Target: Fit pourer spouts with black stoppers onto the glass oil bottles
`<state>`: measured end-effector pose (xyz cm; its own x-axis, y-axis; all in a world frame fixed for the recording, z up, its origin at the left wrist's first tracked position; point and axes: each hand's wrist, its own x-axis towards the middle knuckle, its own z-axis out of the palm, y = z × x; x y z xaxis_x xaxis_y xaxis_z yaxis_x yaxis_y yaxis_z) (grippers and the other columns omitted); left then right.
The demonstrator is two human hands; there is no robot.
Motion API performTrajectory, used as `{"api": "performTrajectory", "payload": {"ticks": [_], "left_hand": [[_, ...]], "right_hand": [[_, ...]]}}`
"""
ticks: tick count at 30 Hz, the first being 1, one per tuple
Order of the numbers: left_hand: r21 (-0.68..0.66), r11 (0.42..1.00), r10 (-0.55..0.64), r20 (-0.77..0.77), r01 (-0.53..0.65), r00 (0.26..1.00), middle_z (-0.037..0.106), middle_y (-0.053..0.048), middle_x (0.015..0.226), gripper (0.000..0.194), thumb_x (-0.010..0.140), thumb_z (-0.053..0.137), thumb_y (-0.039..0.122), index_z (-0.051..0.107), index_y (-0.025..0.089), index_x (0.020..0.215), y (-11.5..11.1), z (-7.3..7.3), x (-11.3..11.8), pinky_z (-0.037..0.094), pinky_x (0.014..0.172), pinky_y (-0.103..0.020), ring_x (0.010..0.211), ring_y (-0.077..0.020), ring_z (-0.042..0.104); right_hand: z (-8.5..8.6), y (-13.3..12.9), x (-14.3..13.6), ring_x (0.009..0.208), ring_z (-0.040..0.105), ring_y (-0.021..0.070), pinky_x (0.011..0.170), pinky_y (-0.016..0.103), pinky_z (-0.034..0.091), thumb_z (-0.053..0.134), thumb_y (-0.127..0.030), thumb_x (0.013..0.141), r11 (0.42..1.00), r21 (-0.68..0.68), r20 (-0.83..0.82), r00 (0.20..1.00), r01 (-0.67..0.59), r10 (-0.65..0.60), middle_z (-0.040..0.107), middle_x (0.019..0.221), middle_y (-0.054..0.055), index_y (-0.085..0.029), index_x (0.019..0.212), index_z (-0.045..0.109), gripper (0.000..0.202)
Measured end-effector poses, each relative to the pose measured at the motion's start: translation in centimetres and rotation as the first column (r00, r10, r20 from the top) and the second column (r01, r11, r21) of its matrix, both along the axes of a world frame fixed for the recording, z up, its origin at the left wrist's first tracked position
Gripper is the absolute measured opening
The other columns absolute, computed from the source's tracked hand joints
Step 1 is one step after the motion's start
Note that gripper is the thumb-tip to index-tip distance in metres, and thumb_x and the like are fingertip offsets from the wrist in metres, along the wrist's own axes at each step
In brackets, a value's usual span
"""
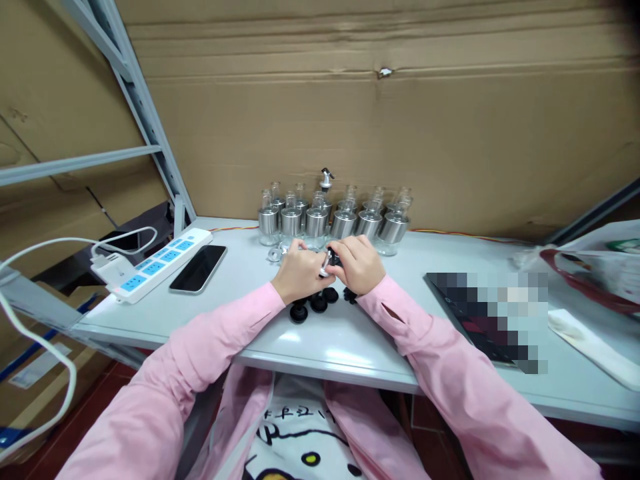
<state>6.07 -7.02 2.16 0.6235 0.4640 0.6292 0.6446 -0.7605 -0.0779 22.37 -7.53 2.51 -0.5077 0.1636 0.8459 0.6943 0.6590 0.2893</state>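
Observation:
My left hand (301, 272) and my right hand (361, 264) meet over the table, fingers closed round a small silver and black pourer top (327, 260), partly hidden by the fingers. Just below them lie several round black caps (319, 303), with small black pieces (349, 295) beside my right wrist. Clear and silvery parts (275, 254) show behind my left hand. Beyond the hands stand two rows of glass bottles with metal sleeves (317, 221). One bottle at the back carries a silver and black pourer (326, 179).
On the left of the table (295, 347) are a white power strip (163, 263) with cables and a phone (199, 269). To the right lie a dark flat item (475, 320), partly pixelated, a white strip (595, 347) and a plastic bag (600, 257). Cardboard (280, 120) stands behind.

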Motion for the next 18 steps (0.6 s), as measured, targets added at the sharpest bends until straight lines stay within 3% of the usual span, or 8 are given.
{"api": "performTrajectory", "payload": {"ticks": [4,7,12,16,18], "left_hand": [[0.173,0.980,-0.096,-0.028,0.099,0.995,0.061,0.002,0.058,0.020,0.081,0.045,0.026,0.049,0.017,0.064,0.8,0.2,-0.7,0.033,0.080,-0.036,0.052,-0.0110,0.050],[0.205,0.976,-0.083,0.038,0.074,0.996,0.060,0.002,0.056,0.024,0.085,0.045,0.030,0.049,0.017,0.065,1.7,0.5,-1.6,0.034,0.081,-0.035,0.051,-0.0103,0.050],[0.187,0.978,-0.106,0.089,0.088,0.990,0.060,0.003,0.056,0.030,0.085,0.048,0.037,0.049,0.017,0.063,2.7,0.6,-2.4,0.036,0.084,-0.035,0.050,-0.0099,0.050],[0.197,0.974,-0.126,0.060,0.112,0.990,0.058,0.004,0.053,0.029,0.085,0.049,0.037,0.049,0.017,0.064,3.0,0.4,-2.5,0.038,0.086,-0.035,0.049,-0.0092,0.048],[0.183,0.977,-0.125,0.053,0.113,0.991,0.059,0.004,0.054,0.029,0.085,0.049,0.037,0.049,0.017,0.064,3.1,0.3,-2.6,0.038,0.087,-0.036,0.049,-0.0092,0.049]], "right_hand": [[0.1,-0.1,0.4,0.053,0.044,0.0146,0.061,0.029,0.034,0.018,-0.025,0.097,0.993,-0.095,-0.233,0.971,-0.069,0.045,0.054,0.055,0.003,-0.018,0.066,0.052,0.046],[0.1,0.5,1.4,0.054,0.048,0.0132,0.058,0.027,0.036,0.026,-0.032,0.095,0.943,-0.332,-0.317,0.942,0.001,-0.112,0.057,0.058,0.004,-0.019,0.061,0.051,0.044],[-0.5,2.4,4.0,0.058,0.054,0.0138,0.059,0.025,0.039,0.051,-0.033,0.083,0.712,-0.690,-0.192,0.915,0.130,-0.354,0.062,0.063,0.004,-0.017,0.066,0.060,0.025],[-1.0,3.1,5.4,0.060,0.057,0.0139,0.061,0.024,0.042,0.062,-0.022,0.072,0.536,-0.823,-0.062,0.907,0.190,-0.417,0.065,0.063,0.002,-0.016,0.069,0.065,0.008],[-1.2,3.3,5.7,0.061,0.059,0.0138,0.062,0.023,0.043,0.064,-0.019,0.069,0.475,-0.857,-0.019,0.908,0.201,-0.418,0.066,0.063,0.002,-0.017,0.070,0.067,0.003]]}}
